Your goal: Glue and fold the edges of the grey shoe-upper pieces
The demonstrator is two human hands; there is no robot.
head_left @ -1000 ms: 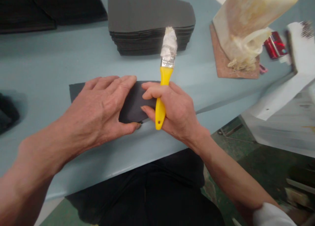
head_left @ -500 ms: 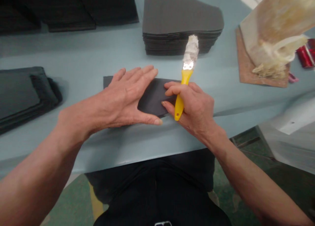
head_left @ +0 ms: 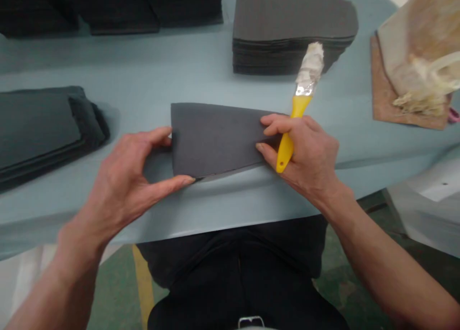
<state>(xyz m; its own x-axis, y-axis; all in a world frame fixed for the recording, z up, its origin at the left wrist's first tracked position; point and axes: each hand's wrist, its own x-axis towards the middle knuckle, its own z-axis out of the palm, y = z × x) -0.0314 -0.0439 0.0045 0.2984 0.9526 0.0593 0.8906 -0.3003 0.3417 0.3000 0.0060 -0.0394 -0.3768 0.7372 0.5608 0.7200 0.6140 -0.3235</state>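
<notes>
A dark grey cut sheet (head_left: 215, 138) lies flat near the front edge of the pale blue table (head_left: 143, 80). My left hand (head_left: 132, 176) pinches its left end between thumb and fingers. My right hand (head_left: 305, 152) is closed round the yellow handle of a glue brush (head_left: 300, 100), and its fingertips press on the sheet's right end. The brush's white, glue-caked bristles point up and away toward the far stack.
A tall stack of the same grey sheets (head_left: 291, 32) stands behind the brush. A glue-crusted container (head_left: 417, 52) sits on a brown board (head_left: 384, 100) at the right. Folded dark material (head_left: 43, 128) lies at the left and more dark piles (head_left: 108, 4) at the back.
My left hand has slid off the top of the sheet to its left end and now pinches the edge, uncovering the sheet. The view has shifted left.
</notes>
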